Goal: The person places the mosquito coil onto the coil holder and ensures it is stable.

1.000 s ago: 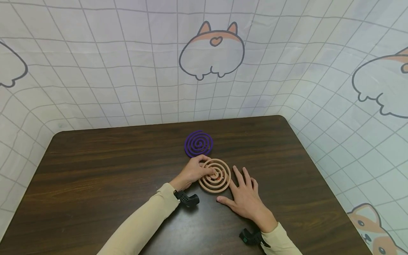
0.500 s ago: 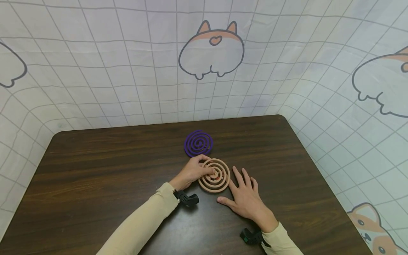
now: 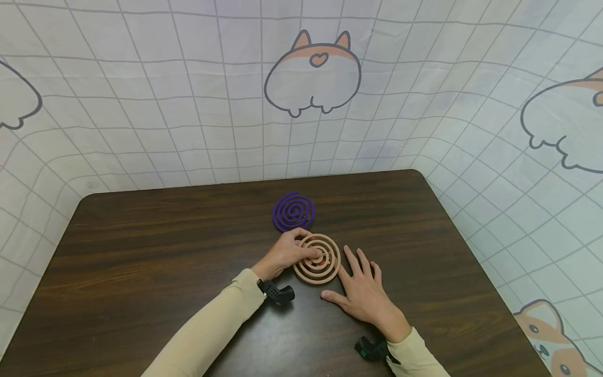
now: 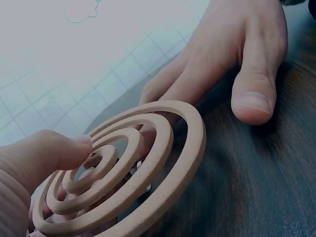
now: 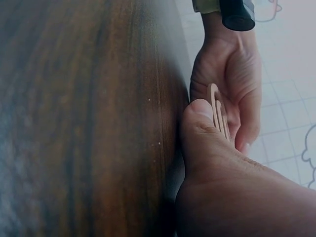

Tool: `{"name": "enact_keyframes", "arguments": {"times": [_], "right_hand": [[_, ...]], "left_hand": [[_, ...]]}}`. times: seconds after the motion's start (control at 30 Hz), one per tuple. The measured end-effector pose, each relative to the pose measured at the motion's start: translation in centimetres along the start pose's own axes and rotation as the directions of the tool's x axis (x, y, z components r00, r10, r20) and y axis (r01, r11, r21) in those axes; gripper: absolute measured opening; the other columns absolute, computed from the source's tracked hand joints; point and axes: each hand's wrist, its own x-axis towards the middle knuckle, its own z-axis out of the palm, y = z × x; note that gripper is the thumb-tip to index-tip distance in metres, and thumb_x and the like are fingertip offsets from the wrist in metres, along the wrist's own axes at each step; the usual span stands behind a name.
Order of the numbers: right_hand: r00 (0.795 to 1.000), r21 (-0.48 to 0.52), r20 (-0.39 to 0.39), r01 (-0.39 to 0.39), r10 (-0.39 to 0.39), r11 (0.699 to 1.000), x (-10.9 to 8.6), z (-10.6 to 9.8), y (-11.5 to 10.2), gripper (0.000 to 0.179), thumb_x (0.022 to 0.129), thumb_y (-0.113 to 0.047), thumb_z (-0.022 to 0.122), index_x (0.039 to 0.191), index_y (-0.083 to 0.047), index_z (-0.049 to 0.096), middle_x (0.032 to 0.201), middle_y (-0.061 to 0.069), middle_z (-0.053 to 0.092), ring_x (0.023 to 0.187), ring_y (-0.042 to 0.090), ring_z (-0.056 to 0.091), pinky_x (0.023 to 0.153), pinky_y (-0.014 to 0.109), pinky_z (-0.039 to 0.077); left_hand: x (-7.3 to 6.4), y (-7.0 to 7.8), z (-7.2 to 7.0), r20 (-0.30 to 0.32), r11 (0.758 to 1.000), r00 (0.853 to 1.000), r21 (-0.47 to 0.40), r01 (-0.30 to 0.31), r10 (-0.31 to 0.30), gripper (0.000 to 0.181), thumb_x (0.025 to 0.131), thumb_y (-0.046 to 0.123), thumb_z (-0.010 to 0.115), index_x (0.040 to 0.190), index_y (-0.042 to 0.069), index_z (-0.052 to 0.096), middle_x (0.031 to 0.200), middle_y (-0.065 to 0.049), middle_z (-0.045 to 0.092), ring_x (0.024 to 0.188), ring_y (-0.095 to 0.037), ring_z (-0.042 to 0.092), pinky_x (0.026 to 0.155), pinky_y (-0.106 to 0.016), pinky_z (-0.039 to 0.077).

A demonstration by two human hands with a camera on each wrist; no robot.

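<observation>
My left hand (image 3: 283, 255) pinches a tan spiral mosquito coil (image 3: 316, 283) near the middle of the table. Its thumb presses on the coil's centre from above, and the other fingers curl round the far edge and underneath. In the left wrist view the coil (image 4: 197, 143) is tilted, and fingers show beneath through its gaps. Small red and shiny bits also show through them. My right hand (image 3: 365, 296) has its fingers spread on the table, index finger at the coil's right edge. Just beyond the left fingertips lies a purple mosquito coil (image 3: 296, 211).
The dark wood-grain table (image 3: 165, 235) has rounded far corners. A white gridded curtain (image 3: 226, 104) with cartoon dogs surrounds it at the back and sides. Black wrist cameras sit at the left wrist (image 3: 278, 294) and right wrist (image 3: 371, 349).
</observation>
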Motion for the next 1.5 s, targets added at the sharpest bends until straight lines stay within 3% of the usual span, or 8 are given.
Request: {"name": "enact_keyframes", "arguments": {"times": [0.43,1.0,1.5], "right_hand": [[1.000,-0.003,-0.005,0.003,-0.003,1.000,0.09,0.17,0.19,0.087,0.093,-0.075,0.054,0.163,-0.026,0.035,0.175,0.013,0.013,0.160,0.046,0.011,0.117,0.076,0.022],[1.000,-0.007,-0.007,0.005,-0.005,1.000,0.08,0.16,0.13,0.086,0.093,-0.075,0.053,0.162,-0.026,0.036,0.175,0.014,0.014,0.160,0.046,0.012,0.117,0.076,0.023],[1.000,0.009,0.001,-0.001,0.001,1.000,0.01,-0.05,0.12,0.086,0.093,-0.074,0.054,0.162,-0.025,0.037,0.175,0.013,0.014,0.160,0.046,0.012,0.117,0.076,0.023]], "left_hand": [[-0.02,0.68,0.32,-0.028,0.998,1.000,0.062,0.015,-0.013,0.056,0.086,0.020,0.083,0.134,0.007,0.058,0.109,-0.014,0.077,0.082,-0.014,0.073,0.072,-0.029,0.060],[-0.11,0.72,0.10,-0.018,0.997,1.000,0.075,0.017,-0.015,0.052,0.088,0.020,0.079,0.134,0.009,0.058,0.114,-0.014,0.075,0.086,-0.015,0.073,0.073,-0.031,0.061],[-0.04,0.82,0.05,-0.012,0.997,1.000,0.074,0.024,-0.023,0.048,0.088,0.015,0.076,0.132,0.008,0.059,0.107,-0.014,0.076,0.078,-0.015,0.073,0.069,-0.030,0.061]]}}
